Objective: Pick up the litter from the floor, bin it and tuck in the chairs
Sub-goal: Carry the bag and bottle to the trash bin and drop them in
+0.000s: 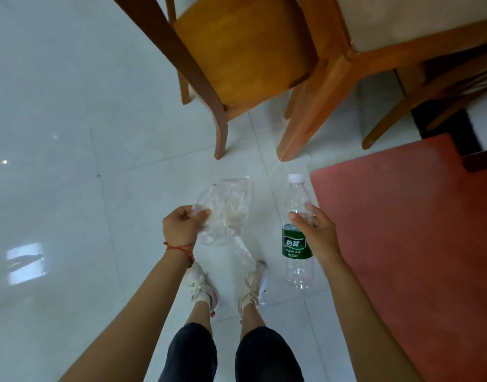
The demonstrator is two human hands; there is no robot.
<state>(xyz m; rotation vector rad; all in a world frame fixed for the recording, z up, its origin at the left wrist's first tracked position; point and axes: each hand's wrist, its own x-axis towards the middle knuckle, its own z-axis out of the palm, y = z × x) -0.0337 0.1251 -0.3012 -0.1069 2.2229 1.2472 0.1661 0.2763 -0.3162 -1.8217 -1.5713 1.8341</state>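
Two light bits of litter are off the floor: the left hand [181, 226] pinches a limp, crinkly bag [225, 210] by its edge, while the right hand's [316, 235] fingers [298, 217] wrap the empty, crushable bottle [296, 244] mid-body.

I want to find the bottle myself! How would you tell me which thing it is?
Start at the big red mat on the white floor. Just off its left edge, the right hand holds the bottle upright. Unlike the crumpled clear bag in the left hand, it is stiff, with a white cap and green label.
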